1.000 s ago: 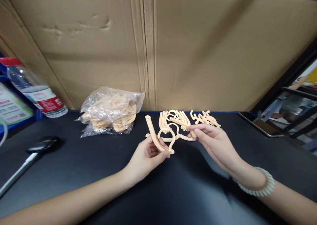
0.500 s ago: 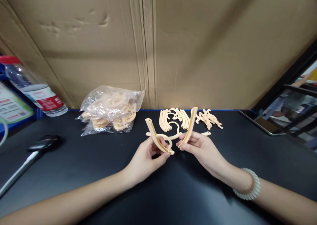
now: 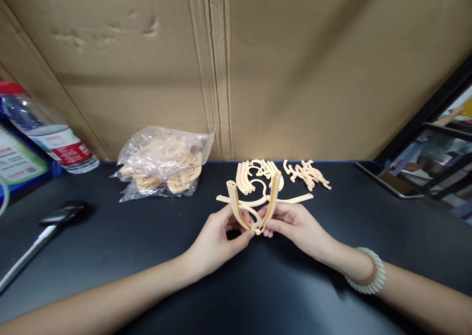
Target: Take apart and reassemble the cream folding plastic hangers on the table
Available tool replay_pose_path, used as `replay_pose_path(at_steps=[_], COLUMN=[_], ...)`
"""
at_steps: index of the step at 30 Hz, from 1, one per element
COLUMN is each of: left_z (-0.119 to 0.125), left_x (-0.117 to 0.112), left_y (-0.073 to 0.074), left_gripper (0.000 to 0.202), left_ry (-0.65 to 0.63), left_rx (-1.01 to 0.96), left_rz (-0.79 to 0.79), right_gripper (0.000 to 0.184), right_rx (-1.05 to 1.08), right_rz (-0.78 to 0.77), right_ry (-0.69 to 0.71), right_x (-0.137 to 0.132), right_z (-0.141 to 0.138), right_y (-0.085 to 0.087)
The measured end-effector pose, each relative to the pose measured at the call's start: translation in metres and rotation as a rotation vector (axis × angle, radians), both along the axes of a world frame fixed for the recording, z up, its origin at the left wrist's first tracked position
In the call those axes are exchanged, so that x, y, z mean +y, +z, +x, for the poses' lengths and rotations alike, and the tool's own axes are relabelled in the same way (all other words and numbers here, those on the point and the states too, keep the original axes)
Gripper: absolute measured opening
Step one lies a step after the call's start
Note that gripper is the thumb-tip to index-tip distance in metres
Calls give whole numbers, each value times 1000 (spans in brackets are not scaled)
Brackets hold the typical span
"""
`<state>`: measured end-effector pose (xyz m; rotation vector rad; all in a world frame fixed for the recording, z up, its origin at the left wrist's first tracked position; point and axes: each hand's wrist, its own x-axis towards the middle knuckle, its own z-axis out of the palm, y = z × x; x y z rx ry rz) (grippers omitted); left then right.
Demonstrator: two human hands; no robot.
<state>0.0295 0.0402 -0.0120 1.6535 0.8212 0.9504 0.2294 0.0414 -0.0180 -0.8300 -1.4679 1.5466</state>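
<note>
Hanger arms (image 3: 235, 202) slant upward, spread in V.

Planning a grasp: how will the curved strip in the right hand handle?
Probably stiff: the curved strip stands without sagging, gripped near its lower end by the right hand. Likely light: slim, channelled. Might rock if laid curve-down.

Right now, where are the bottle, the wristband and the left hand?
Bottle (image 3: 62, 142): head view, on its label.
Wristband (image 3: 380, 272): head view, on its outer curve.
Left hand (image 3: 218, 234): head view, on its middle.
</note>
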Motion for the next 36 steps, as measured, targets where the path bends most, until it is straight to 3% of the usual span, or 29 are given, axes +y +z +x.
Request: replay_pose_path(at_steps=[15, 23, 32, 36], left_z=[-1, -1, 0, -1], left_x=[-1, -1, 3, 4], left_y=[-8, -7, -5, -3], left_gripper=[11, 10, 17, 23], left_ry=[13, 40, 69, 136], left_rx=[66, 81, -77, -112], left_rz=[19, 18, -116, -150], right_gripper=[5, 7, 18, 17], right_rx=[-31, -86, -47, -68], right_rz=[36, 24, 38, 107], right_ry=[1, -73, -110, -240], right_x=[0, -5, -5, -2], right_z=[-2, -6, -8, 1], right_y=[-1, 0, 0, 7])
